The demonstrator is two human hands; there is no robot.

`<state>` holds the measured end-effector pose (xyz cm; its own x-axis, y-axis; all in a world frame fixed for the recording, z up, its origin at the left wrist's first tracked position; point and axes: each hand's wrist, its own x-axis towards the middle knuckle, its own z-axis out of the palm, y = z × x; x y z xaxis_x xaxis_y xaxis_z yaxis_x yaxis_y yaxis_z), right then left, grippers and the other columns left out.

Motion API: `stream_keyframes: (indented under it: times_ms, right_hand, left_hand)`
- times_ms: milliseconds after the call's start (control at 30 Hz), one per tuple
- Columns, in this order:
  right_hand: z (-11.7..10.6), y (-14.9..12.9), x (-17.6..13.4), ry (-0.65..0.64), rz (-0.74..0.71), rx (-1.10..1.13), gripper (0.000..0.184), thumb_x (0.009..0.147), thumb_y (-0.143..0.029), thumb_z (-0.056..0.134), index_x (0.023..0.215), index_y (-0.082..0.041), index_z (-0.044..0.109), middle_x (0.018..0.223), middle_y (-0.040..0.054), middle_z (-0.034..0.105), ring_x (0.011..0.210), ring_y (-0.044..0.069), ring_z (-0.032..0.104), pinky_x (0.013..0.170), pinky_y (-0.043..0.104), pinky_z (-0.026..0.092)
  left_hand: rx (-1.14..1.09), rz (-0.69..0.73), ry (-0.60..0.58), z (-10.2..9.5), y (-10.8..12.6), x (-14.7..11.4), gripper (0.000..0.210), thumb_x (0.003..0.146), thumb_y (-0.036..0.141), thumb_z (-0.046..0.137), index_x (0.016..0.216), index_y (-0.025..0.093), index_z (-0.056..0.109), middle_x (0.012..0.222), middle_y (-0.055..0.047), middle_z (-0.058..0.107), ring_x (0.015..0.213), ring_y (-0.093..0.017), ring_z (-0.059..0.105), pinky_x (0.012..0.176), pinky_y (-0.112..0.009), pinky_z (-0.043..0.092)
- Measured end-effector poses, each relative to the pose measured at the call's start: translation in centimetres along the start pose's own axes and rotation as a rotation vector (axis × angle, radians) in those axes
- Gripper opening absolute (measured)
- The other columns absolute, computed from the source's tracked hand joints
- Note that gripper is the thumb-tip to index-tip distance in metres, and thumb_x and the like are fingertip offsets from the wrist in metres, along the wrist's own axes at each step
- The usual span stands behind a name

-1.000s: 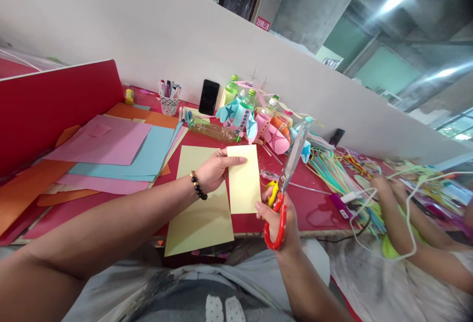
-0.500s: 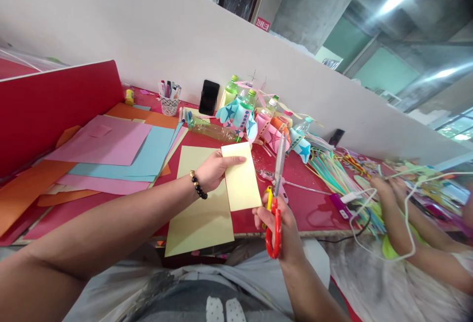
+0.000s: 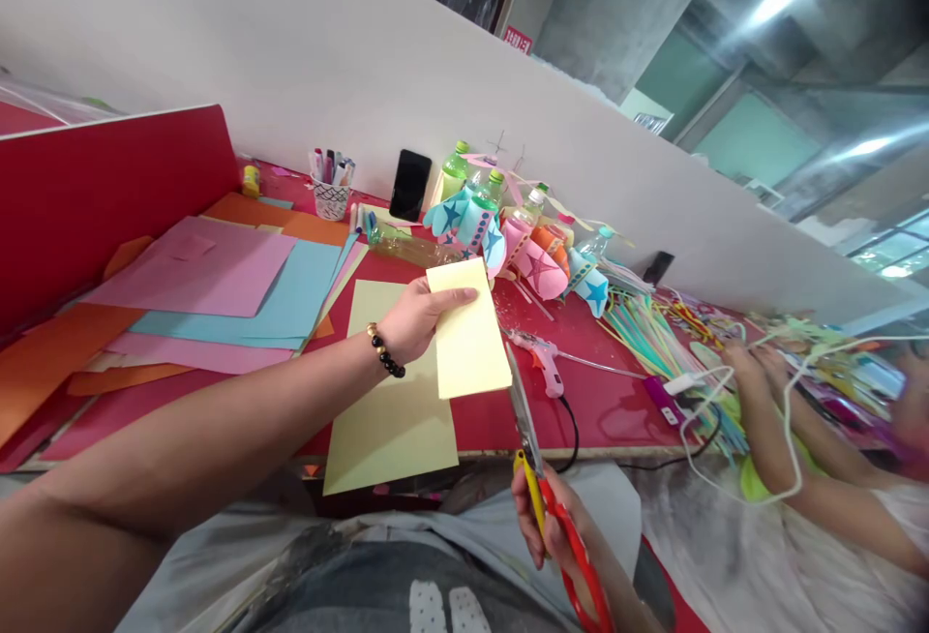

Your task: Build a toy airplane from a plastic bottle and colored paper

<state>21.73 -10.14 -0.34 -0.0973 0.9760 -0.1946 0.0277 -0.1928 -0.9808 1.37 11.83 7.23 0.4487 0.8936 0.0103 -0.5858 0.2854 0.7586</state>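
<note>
My left hand point(image 3: 421, 319) pinches a pale yellow piece of paper point(image 3: 470, 347) by its left side, thumb on top, above the table. In my right hand point(image 3: 562, 527) is a pair of scissors point(image 3: 528, 425) with one red and one yellow handle. The blades point up and away, with their tips close to the paper's right edge; whether they touch it I cannot tell. Beneath the held piece, a larger pale yellow sheet point(image 3: 388, 430) lies on the red table point(image 3: 494, 425) and overhangs its front edge. A pink glue gun point(image 3: 548, 367) lies right of the paper.
Pink paper point(image 3: 218, 275) and blue paper point(image 3: 305, 294) lie stacked at left. Behind are a pen cup point(image 3: 332, 199), a phone point(image 3: 410, 185), a clear bottle point(image 3: 406, 246) and decorated bottles point(image 3: 483, 217). At right, another person's hands point(image 3: 755, 372) are near coloured strips point(image 3: 653, 343) and a white cable point(image 3: 788, 420).
My right hand has drawn down toward my lap, and the scissors now tilt up-left toward the paper's edge. My left hand has raised the paper slightly. The glue gun has come into fuller view.
</note>
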Motion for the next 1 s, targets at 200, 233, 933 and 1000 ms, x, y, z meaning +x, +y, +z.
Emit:
stream_keyframes:
  times_ms: [200,233,933,1000]
  right_hand:
    - [0.3,-0.2,0.1,-0.012,-0.014,-0.053,0.06,0.074,-0.08,0.049,0.094,-0.024,0.053,0.077,-0.0006,0.043,0.047,0.008,0.034,0.04,0.022,0.032]
    - [0.4,-0.7,0.0,-0.019,-0.016,-0.067,0.057,0.078,-0.078,0.047,0.096,-0.024,0.053,0.078,-0.0005,0.044,0.049,0.009,0.036,0.043,0.023,0.034]
    - [2.1,-2.6,2.7,0.065,-0.075,-0.056,0.041,0.09,-0.062,0.046,0.095,-0.022,0.055,0.066,-0.0033,0.039,0.052,0.012,0.033,0.049,0.025,0.031]
    - [2.3,-2.9,2.9,0.08,-0.077,-0.058,0.041,0.091,-0.061,0.046,0.095,-0.021,0.054,0.069,-0.0026,0.041,0.052,0.011,0.035,0.047,0.024,0.03]
  left_hand:
    - [0.06,0.076,-0.054,-0.1,-0.2,-0.1,0.039,0.065,0.024,0.082,0.101,0.013,0.069,0.102,-0.013,0.073,0.082,-0.025,0.07,0.079,-0.041,0.057]
    - [0.075,0.09,-0.066,-0.1,-0.2,-0.2,0.04,0.065,0.025,0.082,0.101,0.013,0.069,0.102,-0.013,0.073,0.083,-0.025,0.07,0.079,-0.041,0.057]
    - [0.177,0.02,-0.091,1.1,-0.9,-1.7,0.04,0.064,0.03,0.082,0.097,0.013,0.069,0.103,-0.013,0.073,0.083,-0.025,0.071,0.076,-0.037,0.057]
    - [0.172,0.014,-0.089,1.1,-0.9,-1.7,0.039,0.064,0.03,0.082,0.097,0.013,0.069,0.103,-0.013,0.073,0.082,-0.025,0.071,0.076,-0.037,0.057]
